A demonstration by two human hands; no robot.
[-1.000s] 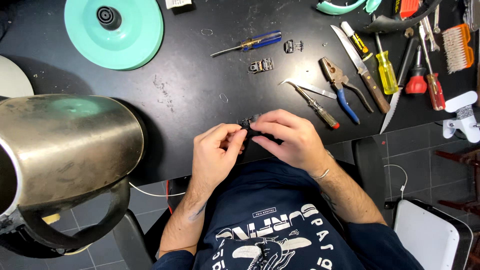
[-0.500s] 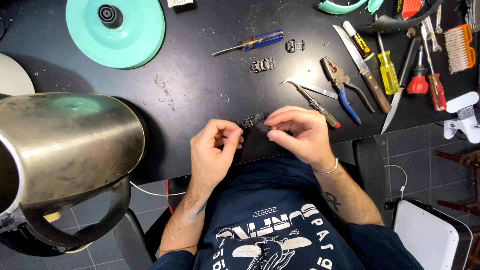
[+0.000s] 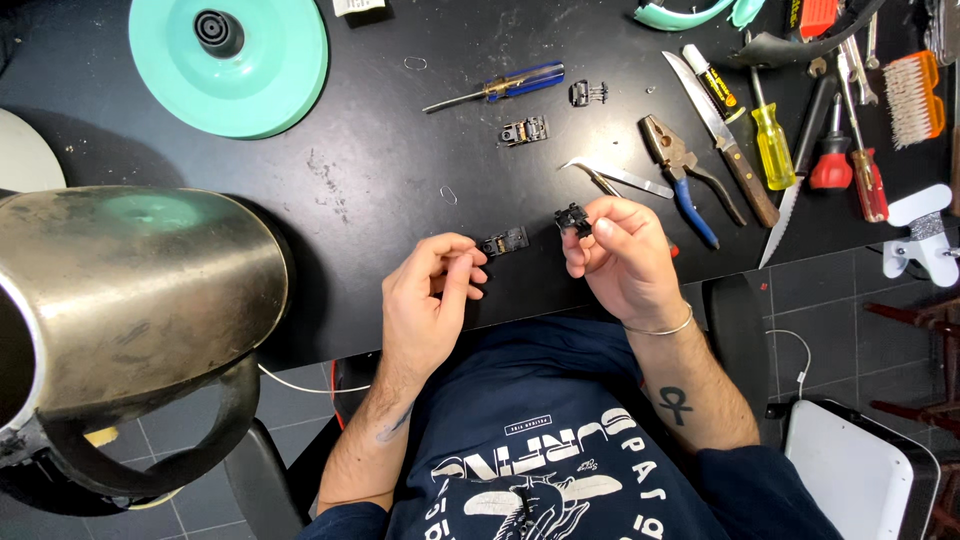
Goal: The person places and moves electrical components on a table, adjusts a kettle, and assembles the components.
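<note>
Left hand: the left hand sits low at centre, thumb and forefinger pinched together on a small black part that pokes out at its two o'clock.
Right hand: the right hand is just beside it, fingertips clamped on a second black part held at its eleven o'clock (a stubby clip-like block, too small to read more).
Gap: the two parts are near one another but apart, both over the near edge of the black table.
Kettle: a big steel kettle fills the nine o'clock side of the view, black handle curling towards six.
Disc: a teal round base lies at eleven o'clock from the hands.
Loose bits: a blue-handled screwdriver lies at twelve o'clock of the hands, with a small metal clip just below it and a darker one to its right.
Tool row: from one to two o'clock, blue-handled pliers, a wooden-handled knife, a yellow-handled screwdriver and a red-handled one.
Far corner: an orange brush sits at the two o'clock edge.
Wrist: a thin bracelet circles the right wrist.
</note>
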